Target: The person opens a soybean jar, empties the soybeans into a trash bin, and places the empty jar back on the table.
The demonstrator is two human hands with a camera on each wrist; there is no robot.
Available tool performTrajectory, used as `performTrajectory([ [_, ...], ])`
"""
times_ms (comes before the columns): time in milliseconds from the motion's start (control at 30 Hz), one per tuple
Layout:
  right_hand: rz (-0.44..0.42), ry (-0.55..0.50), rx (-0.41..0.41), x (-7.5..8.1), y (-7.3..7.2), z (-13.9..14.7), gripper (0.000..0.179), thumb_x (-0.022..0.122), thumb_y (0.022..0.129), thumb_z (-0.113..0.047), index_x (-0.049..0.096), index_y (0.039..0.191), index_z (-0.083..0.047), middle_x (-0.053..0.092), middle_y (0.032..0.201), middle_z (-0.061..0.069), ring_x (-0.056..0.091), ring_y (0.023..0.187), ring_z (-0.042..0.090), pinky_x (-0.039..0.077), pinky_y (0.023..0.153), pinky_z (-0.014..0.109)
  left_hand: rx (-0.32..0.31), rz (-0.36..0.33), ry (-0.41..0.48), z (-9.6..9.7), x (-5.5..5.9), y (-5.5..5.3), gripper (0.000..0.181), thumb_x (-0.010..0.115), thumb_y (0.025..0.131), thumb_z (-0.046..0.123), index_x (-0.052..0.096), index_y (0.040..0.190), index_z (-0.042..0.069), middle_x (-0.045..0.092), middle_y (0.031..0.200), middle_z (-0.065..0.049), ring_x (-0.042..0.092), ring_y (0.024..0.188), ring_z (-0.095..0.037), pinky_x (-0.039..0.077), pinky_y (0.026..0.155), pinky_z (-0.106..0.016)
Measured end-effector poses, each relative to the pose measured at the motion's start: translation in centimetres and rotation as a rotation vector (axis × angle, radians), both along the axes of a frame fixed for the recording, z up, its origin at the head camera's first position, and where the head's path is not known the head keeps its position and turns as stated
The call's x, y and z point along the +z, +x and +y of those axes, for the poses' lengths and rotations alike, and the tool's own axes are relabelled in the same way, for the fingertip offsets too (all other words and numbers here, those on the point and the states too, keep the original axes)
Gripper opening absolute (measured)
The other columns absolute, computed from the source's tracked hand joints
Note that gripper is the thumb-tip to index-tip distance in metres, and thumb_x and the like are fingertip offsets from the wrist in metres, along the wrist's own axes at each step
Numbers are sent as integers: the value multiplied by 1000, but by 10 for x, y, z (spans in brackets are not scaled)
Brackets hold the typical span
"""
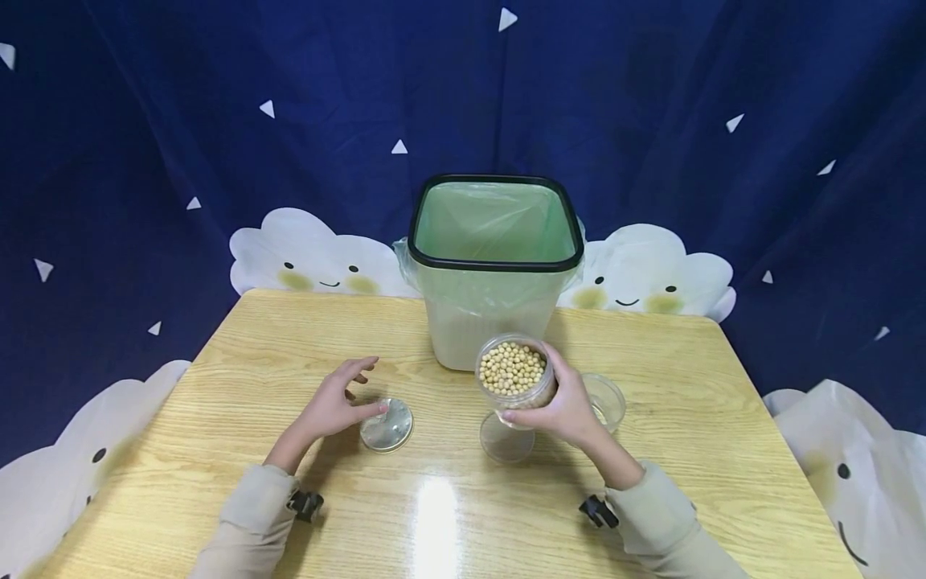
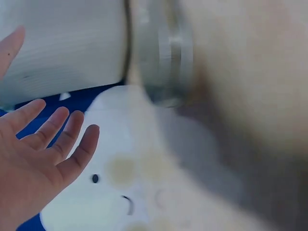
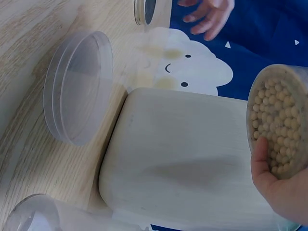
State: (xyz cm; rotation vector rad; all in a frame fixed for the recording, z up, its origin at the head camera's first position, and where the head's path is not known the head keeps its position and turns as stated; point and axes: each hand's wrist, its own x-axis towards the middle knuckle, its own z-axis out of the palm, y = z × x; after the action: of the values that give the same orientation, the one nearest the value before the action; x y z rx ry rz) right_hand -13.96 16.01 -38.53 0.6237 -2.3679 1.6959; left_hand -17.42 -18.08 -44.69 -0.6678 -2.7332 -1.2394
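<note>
My right hand (image 1: 560, 402) grips a clear round jar (image 1: 517, 394) full of pale yellow beans (image 1: 511, 368), lifted above the table in front of the bin. Its fingers wrap the jar's right side, with the thumb across the front. The right wrist view shows the beans (image 3: 279, 127) through the jar's clear base. My left hand (image 1: 336, 406) hovers by a silver round lid (image 1: 387, 426), fingers spread and slightly bent. It holds nothing; whether the thumb touches the lid cannot be told. In the left wrist view the left hand's fingers (image 2: 67, 137) are spread.
A pale bin (image 1: 492, 310) with a black rim and green-tinted liner stands at the table's back. Below the jar lies a clear round lid (image 1: 506, 441); a clear empty container (image 1: 606, 400) sits to its right. A blue curtain (image 1: 325, 121) hangs behind the wooden table (image 1: 347, 515).
</note>
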Motion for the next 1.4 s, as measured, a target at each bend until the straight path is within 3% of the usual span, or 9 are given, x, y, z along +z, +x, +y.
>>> performTrajectory([
  [167, -2, -23, 3, -2, -2, 4, 88, 85, 52, -2, 44, 130, -4, 52, 124, 13, 48, 112, 25, 37, 95, 33, 6, 26, 98, 3, 29, -11, 79, 79, 69, 15, 37, 136, 3, 46, 124, -20, 51, 102, -37, 49, 73, -47],
  [267, 8, -27, 6, -1, -2, 4, 87, 83, 51, 2, 43, 129, 1, 51, 123, 18, 47, 111, 29, 37, 94, 27, 31, 72, 146, 5, 48, -16, 86, 79, 68, 10, 31, 140, 5, 41, 128, -21, 50, 105, -37, 48, 75, -47],
  [367, 23, -34, 13, -1, -2, 4, 86, 81, 51, 6, 43, 128, 5, 50, 123, 22, 47, 111, 30, 37, 93, 25, 57, 124, 197, 10, 73, -15, 90, 77, 68, 4, 26, 142, 2, 37, 131, -23, 47, 108, -40, 46, 77, -50],
  [467, 24, -43, 17, -1, -1, 4, 86, 81, 51, 6, 43, 128, 4, 50, 123, 19, 48, 111, 23, 38, 94, 25, 65, 168, 248, 17, 98, -12, 87, 73, 69, 0, 24, 141, -3, 35, 131, -27, 43, 111, -44, 43, 80, -54],
  [567, 27, -60, 26, -1, -1, 6, 87, 82, 52, 4, 43, 130, 0, 50, 125, 16, 48, 111, 17, 37, 95, 25, 63, 192, 277, 21, 115, -13, 84, 71, 71, 3, 24, 140, -5, 34, 131, -29, 41, 113, -45, 40, 82, -56],
  [800, 50, -91, 38, -5, 1, 7, 87, 81, 52, 3, 43, 130, -1, 50, 125, 16, 48, 111, 15, 37, 95, 25, 73, 213, 267, 21, 112, -44, 87, 73, 71, 12, 25, 144, 9, 36, 137, -17, 42, 118, -33, 42, 86, -48],
  [1100, 44, -93, 30, -6, 3, 9, 86, 80, 52, 4, 43, 130, 1, 50, 124, 18, 48, 110, 13, 37, 94, 24, 78, 216, 275, 31, 125, -61, 82, 70, 75, 18, 26, 144, 12, 36, 137, -14, 42, 119, -30, 42, 87, -47],
  [1233, 46, -90, 25, -6, 4, 10, 86, 80, 53, 4, 43, 130, 0, 50, 124, 18, 48, 110, 14, 37, 94, 24, 85, 187, 257, 37, 131, -69, 83, 69, 76, 22, 24, 144, 13, 36, 137, -15, 43, 119, -31, 42, 87, -49],
  [1400, 55, -95, 28, -5, 3, 11, 86, 80, 52, 5, 43, 130, 0, 50, 124, 18, 48, 110, 13, 37, 94, 24, 70, 103, 268, 46, 137, -82, 78, 66, 81, 24, 22, 145, 15, 34, 140, -16, 41, 121, -33, 40, 89, -52],
])
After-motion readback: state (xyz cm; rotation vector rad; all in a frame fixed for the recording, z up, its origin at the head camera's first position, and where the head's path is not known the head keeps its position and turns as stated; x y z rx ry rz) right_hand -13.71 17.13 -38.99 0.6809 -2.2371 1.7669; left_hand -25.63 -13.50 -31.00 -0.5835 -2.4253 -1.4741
